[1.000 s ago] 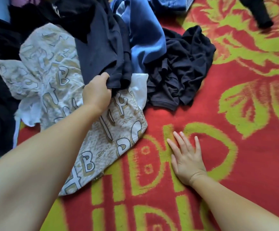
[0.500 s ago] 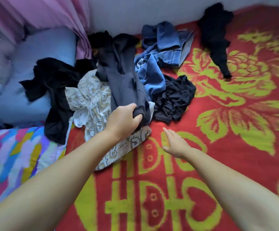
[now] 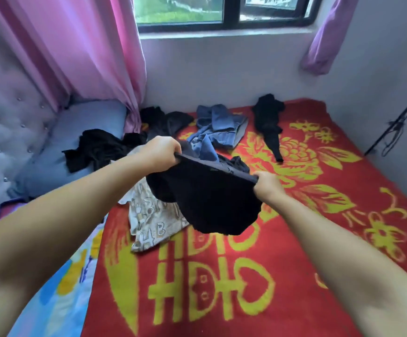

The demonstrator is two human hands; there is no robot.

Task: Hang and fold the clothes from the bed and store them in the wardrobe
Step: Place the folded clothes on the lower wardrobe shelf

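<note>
The dark garment (image 3: 207, 203) at the centre of the frame is matt, soft cloth with a stitched edge along its top. The blanket (image 3: 294, 239) across the lower right looks woolly and slightly fuzzy. The printed shirt (image 3: 151, 222) left of centre is thin, smooth cloth. The denim clothes (image 3: 221, 127) above centre look coarser. The headboard (image 3: 5, 113) at the left is plush and buttoned. The curtain (image 3: 88, 49) at the upper left is smooth with a faint sheen. The window frame (image 3: 231, 23) along the top is dark and smooth.
</note>
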